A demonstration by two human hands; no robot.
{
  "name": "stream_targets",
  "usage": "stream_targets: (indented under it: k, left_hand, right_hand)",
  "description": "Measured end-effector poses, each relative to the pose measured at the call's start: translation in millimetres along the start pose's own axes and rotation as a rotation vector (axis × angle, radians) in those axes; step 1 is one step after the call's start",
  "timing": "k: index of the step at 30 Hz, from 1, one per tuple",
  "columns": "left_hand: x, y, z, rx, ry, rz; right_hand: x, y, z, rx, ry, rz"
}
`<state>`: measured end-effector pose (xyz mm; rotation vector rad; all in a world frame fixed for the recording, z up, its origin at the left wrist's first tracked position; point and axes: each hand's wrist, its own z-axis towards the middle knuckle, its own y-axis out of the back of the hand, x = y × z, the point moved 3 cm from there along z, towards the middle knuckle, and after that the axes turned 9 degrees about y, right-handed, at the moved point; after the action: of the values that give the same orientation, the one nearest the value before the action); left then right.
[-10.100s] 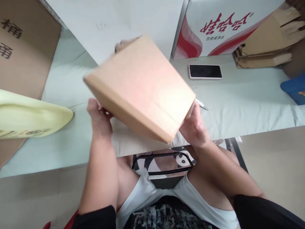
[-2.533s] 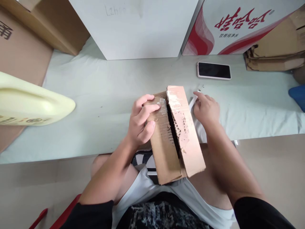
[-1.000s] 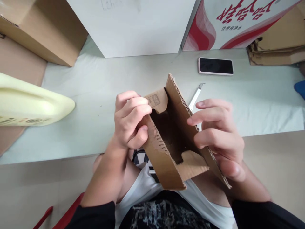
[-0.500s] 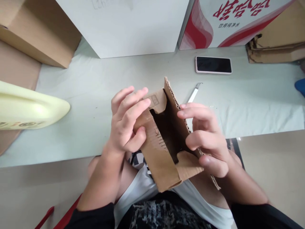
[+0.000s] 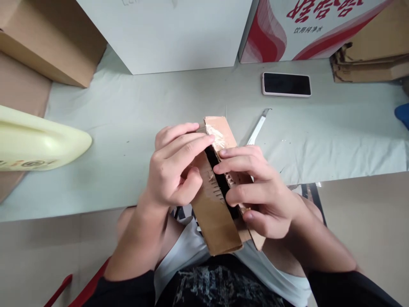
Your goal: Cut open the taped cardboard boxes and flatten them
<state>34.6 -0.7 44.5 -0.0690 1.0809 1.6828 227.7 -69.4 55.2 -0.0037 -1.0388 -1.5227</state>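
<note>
In the middle of the head view a small brown cardboard box (image 5: pixel 220 236) is held at a slant above my lap. Its lid flap (image 5: pixel 225 130), with a torn, roughened patch, is folded partway over, and a narrow dark gap shows the inside. My left hand (image 5: pixel 174 168) grips the box's far left side, fingertips at the flap's edge and thumb bent against the side panel. With bent fingers my right hand (image 5: pixel 263 189) holds the flap along its edge. Beyond it on the table lies a white-handled tool with a small hooked metal tip (image 5: pixel 258 127).
A phone (image 5: pixel 286 85) lies on the cloth-covered table (image 5: pixel 128 115). Behind stand a white box (image 5: pixel 182 38) and a red-and-white carton (image 5: pixel 306 34). Folded cardboard (image 5: pixel 367 68) is at right; a pale yellow container (image 5: pixel 41 140) and large brown boxes (image 5: pixel 54 42) are at left.
The lid flap has swung leftward over the opening, narrowing it to a slit. My right hand moved left with it, while my left fingers shifted slightly right onto the flap's edge.
</note>
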Motion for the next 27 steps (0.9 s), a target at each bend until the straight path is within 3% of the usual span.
stream_targets:
  k: [8,13,18,20,27]
  left_hand:
    - [3,-5,-2,0.045,0.014,0.015]
    - [8,-9,-2,0.015,-0.074,-0.032]
    - [15,-11,-6,-0.036,0.164,-0.156]
    - [15,-10,-8,-0.032,0.188,-0.14]
    - [35,-4,-13,0.048,0.103,0.055]
  right_hand:
    - [-3,2,-3,-0.098,0.029,0.071]
    - [-4,2,-5,-0.103,0.004,0.085]
    - [-2,3,-5,-0.124,-0.01,0.098]
    - [-3,0,-7,-0.142,-0.007,0.101]
    - [-27,-9,-24,-0.398,-0.122,0.099]
